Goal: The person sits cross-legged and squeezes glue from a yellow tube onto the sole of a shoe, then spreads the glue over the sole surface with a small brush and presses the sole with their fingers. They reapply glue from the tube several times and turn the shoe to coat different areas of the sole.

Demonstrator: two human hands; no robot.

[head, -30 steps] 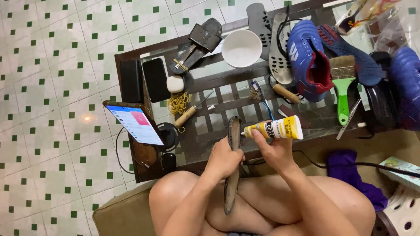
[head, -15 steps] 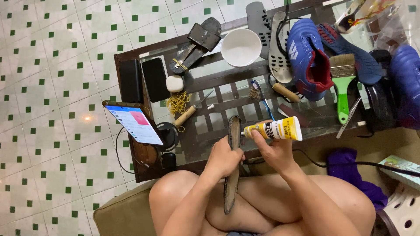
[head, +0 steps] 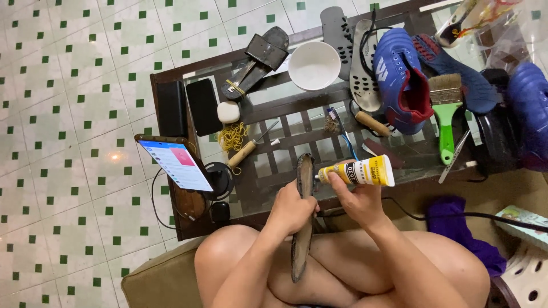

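Barely shifted since a moment ago: left hand (head: 292,206) closed in a firm grip around dark shoe sole (head: 302,217), held on edge over the lap, upper tip just past near edge of glass worktop (head: 274,177). Right hand (head: 357,199) clamped on yellow-and-white glue tube (head: 359,171), nozzle touching sole's upper edge. Open room only over the knees and the tiled floor to the left. Crowded elsewhere: propped phone (head: 174,165) near left edge, white bowl (head: 314,64) at far edge, blue shoe (head: 402,80) and green brush (head: 446,114) on the right, wooden-handled awl (head: 248,149) just beyond the sole
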